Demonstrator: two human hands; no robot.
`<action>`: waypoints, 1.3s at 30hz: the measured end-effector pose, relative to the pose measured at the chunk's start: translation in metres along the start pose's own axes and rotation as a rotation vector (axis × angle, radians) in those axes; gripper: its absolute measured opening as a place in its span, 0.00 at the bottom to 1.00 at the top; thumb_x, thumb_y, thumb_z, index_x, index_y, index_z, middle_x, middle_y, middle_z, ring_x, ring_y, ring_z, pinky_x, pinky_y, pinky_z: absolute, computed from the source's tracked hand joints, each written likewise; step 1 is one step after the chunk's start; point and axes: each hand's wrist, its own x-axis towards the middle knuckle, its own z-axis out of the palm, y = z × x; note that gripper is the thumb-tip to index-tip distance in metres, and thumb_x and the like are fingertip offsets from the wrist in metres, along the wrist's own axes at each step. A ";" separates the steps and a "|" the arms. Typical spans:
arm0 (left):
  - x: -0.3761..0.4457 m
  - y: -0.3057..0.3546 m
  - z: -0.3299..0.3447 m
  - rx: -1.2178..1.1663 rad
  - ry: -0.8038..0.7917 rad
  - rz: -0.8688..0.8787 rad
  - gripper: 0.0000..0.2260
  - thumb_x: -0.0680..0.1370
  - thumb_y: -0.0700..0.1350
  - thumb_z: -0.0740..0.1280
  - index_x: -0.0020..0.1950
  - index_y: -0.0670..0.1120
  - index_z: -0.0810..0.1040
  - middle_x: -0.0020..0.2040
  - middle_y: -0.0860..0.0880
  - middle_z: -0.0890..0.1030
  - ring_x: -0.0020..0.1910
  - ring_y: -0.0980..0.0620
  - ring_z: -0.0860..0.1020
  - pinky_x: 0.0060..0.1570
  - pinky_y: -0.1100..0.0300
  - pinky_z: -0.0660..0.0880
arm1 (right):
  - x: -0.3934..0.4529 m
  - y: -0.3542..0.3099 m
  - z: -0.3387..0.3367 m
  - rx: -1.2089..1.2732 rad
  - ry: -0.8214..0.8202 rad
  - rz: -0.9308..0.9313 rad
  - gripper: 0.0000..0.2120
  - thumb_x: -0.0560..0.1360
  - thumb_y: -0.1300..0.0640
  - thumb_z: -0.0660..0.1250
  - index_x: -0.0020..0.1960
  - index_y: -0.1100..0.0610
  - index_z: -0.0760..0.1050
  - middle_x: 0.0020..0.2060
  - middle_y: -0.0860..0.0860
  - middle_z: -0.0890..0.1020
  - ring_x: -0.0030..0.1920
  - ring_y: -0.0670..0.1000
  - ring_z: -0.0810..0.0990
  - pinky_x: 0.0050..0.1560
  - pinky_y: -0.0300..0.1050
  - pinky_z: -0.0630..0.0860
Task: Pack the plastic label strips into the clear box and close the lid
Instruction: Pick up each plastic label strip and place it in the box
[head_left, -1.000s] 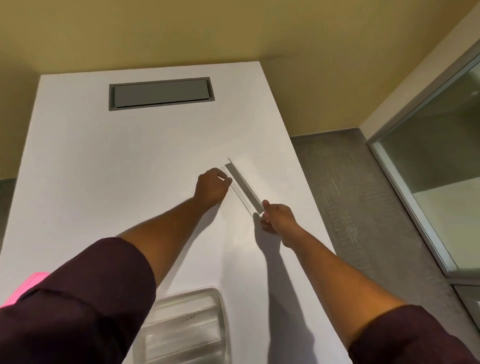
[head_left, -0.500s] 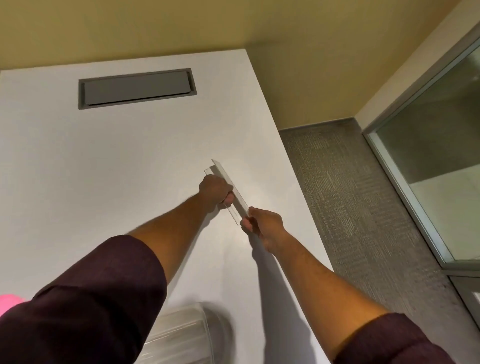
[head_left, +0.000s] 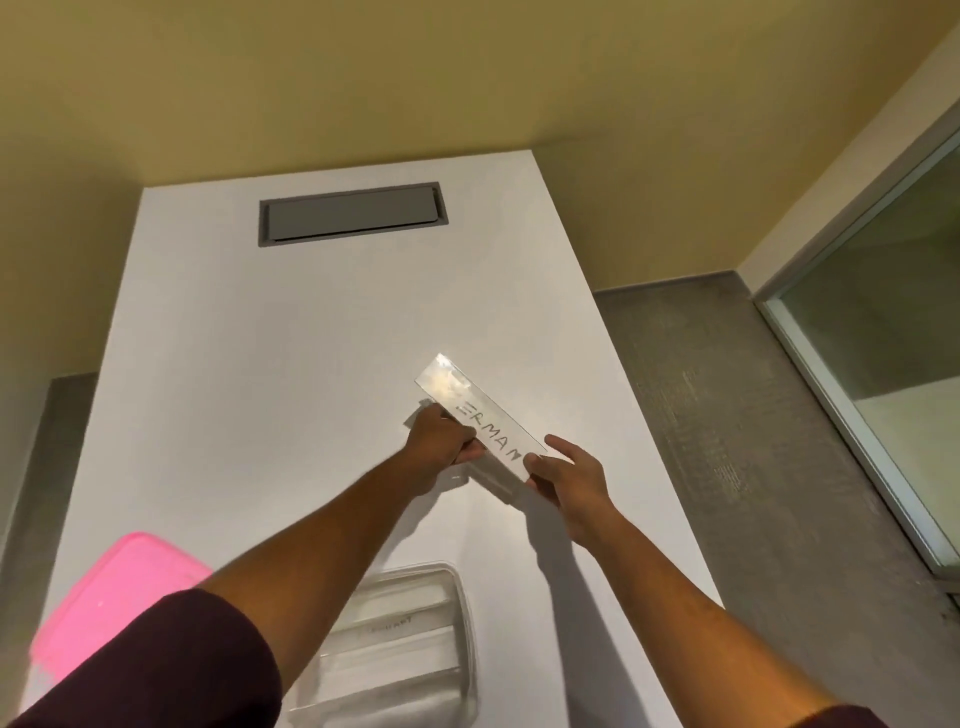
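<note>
One pink lid (head_left: 111, 603) lies at the near left corner of the white table (head_left: 260, 389), partly covered by the left sleeve (head_left: 156, 670). One grey recessed hatch (head_left: 352, 213) sits in the far part of the tabletop. One clear box (head_left: 410, 644), open, stands at the near edge between the two forearms; strips lie inside it, one bearing faint lettering, but their number cannot be told. One left hand (head_left: 441, 439) and one right hand (head_left: 569, 480) meet over the middle of the table, right of centre. Together they hold one clear label strip (head_left: 480, 423), raised off the table and tilted so its face shows the letters "ERMAN" and a bright glare at its far end. The left hand's fingers are closed on the strip's left long edge; the thumb of the right hand presses its near end, with the remaining fingers spread loosely apart behind it. A second transparent piece shows just beneath the strip between the hands; whether it is another strip cannot be told.

Compared with half a second earlier, the strip has turned from edge-on to face-on, so that the lettering is now readable, and the pink lid and the whole box have come into view.
</note>
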 end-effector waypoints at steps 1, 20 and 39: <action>-0.010 -0.004 -0.005 -0.026 -0.007 0.006 0.08 0.76 0.29 0.65 0.52 0.37 0.76 0.50 0.38 0.83 0.48 0.42 0.85 0.42 0.57 0.85 | -0.008 0.002 0.002 -0.013 -0.018 -0.027 0.15 0.72 0.67 0.75 0.57 0.57 0.81 0.42 0.59 0.87 0.37 0.55 0.81 0.49 0.52 0.82; -0.158 -0.106 -0.188 0.894 0.012 0.654 0.35 0.73 0.57 0.74 0.76 0.58 0.63 0.77 0.59 0.64 0.78 0.56 0.57 0.74 0.56 0.59 | -0.135 0.051 0.027 -0.411 -0.334 -0.316 0.14 0.72 0.72 0.75 0.51 0.56 0.87 0.38 0.55 0.85 0.39 0.51 0.85 0.43 0.41 0.81; -0.184 -0.200 -0.193 0.965 0.032 0.584 0.21 0.73 0.52 0.72 0.66 0.60 0.77 0.65 0.62 0.80 0.65 0.57 0.77 0.62 0.62 0.72 | -0.181 0.119 0.035 -1.607 -0.232 -0.965 0.20 0.74 0.42 0.72 0.65 0.41 0.75 0.62 0.41 0.75 0.61 0.46 0.75 0.45 0.43 0.80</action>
